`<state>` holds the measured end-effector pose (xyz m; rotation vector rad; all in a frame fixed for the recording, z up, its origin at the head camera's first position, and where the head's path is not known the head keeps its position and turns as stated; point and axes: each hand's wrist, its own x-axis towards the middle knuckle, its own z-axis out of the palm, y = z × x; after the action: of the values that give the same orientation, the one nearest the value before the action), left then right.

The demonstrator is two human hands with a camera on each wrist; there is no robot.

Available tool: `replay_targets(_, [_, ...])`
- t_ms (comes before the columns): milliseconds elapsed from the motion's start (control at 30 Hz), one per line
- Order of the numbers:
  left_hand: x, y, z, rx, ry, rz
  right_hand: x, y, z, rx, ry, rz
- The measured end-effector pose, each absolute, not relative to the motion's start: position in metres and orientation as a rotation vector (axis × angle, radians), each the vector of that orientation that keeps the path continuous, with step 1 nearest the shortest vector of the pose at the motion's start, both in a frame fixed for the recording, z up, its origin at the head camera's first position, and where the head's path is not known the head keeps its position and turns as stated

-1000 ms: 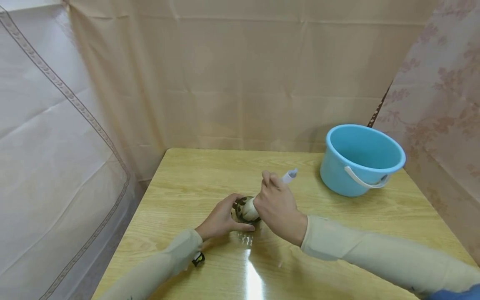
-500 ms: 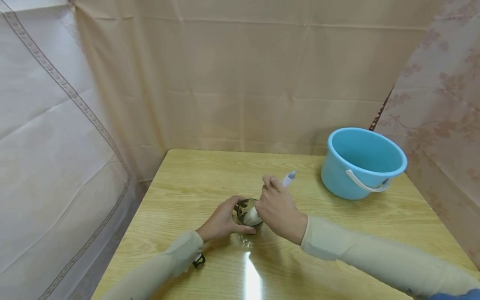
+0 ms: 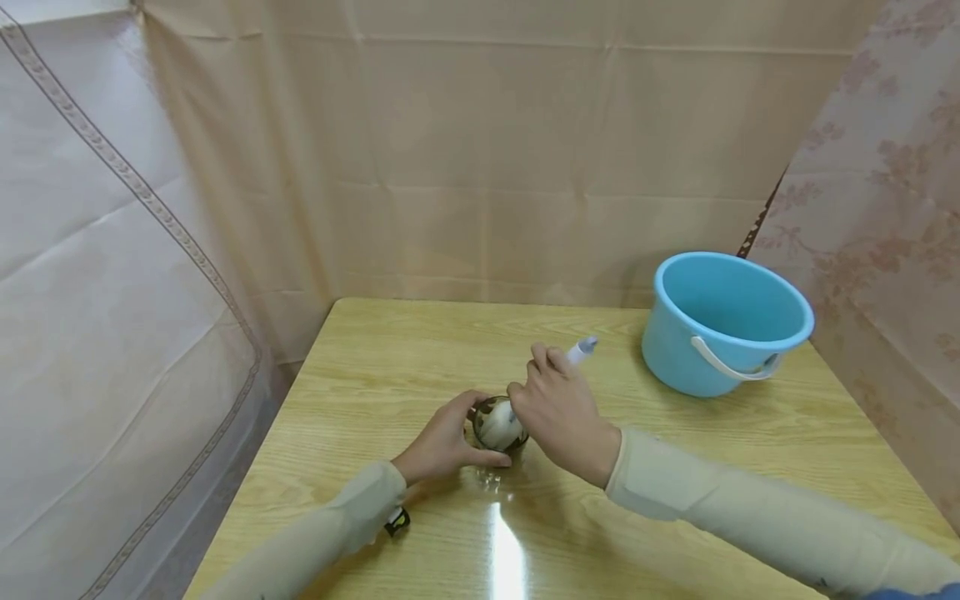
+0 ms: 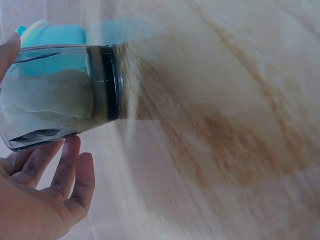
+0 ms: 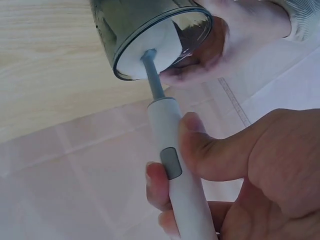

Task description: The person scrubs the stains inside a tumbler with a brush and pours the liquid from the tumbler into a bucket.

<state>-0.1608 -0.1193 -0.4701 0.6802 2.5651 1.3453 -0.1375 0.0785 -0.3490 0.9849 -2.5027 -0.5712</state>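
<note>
My left hand (image 3: 450,442) grips a clear glass (image 4: 106,82) with a dark base, thumb on one side and fingers on the other. The glass stands upright on the wooden table. In my right hand (image 3: 558,412) is a cup brush, its white handle (image 5: 186,192) bearing a grey oval button under the thumb. A thin grey neck (image 5: 154,77) joins the handle to a pale sponge head (image 3: 499,425), which sits inside the glass and fills much of its mouth. The handle leans up and away to the right.
A light blue bucket (image 3: 693,362) with a white handle stands at the table's back right. A small black and yellow thing (image 3: 397,522) lies beside my left sleeve. Cloth curtains (image 3: 480,150) enclose the table (image 3: 360,350) behind and at both sides.
The sponge head sank toward the glass's lower right side half a second ago, and now shows higher and fuller at the mouth. My right hand shifted slightly with it; my left stayed put.
</note>
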Motion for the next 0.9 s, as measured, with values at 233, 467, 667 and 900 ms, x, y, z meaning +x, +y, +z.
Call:
replay_targets(233, [-0.1631,-0.1167,-0.4694,0.695,2.566,1.357,-0.1337,0.0738,-0.3478,0.98,-2.426,-0.613])
replay_targets(467, [-0.1624,-0.1141,-0.4703,0.677,2.57,1.338,-0.134,0.0716,-0.3459,1.033,-2.473,-0.683])
replay_targets(667, [-0.1612,-0.1137,-0.4707,0.664,2.571,1.339,-0.1319,0.0726,-0.345,1.037,-2.485,-0.659])
replay_targets(900, [-0.1611,-0.1137,-0.4694,0.671,2.571,1.351,-0.1268,0.0694,-0.3504,0.963,-2.42,-0.644])
